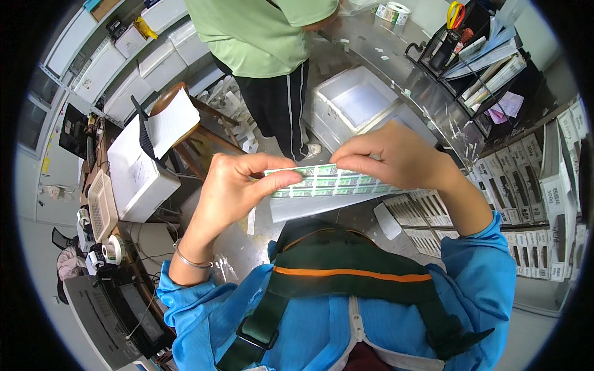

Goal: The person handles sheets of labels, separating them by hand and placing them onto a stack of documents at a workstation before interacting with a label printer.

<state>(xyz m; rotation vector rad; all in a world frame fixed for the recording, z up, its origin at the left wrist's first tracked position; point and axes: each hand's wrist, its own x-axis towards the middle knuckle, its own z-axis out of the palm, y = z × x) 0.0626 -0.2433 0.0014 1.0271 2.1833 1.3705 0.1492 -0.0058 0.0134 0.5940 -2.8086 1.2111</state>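
A sheet of small green-and-white printed labels (328, 181) is stretched between my two hands in front of my chest. My left hand (234, 185) pinches its left end between thumb and fingers. Along the top edge, right of the middle, my right hand (399, 157) grips the sheet, its thumb and forefinger pressed together. Below the labels hangs a plain pale sheet (303, 209), partly covered by them; whether it is backing paper attached to them I cannot tell.
Ahead stands a person in a green shirt (257, 40), beside a clear plastic bin (322, 102). A metal table (365, 46) bears a label roll (393, 12) and a file organizer (458, 80). Boxes (513, 182) line the right; a wooden chair (204, 127) and printer (111, 315) are left.
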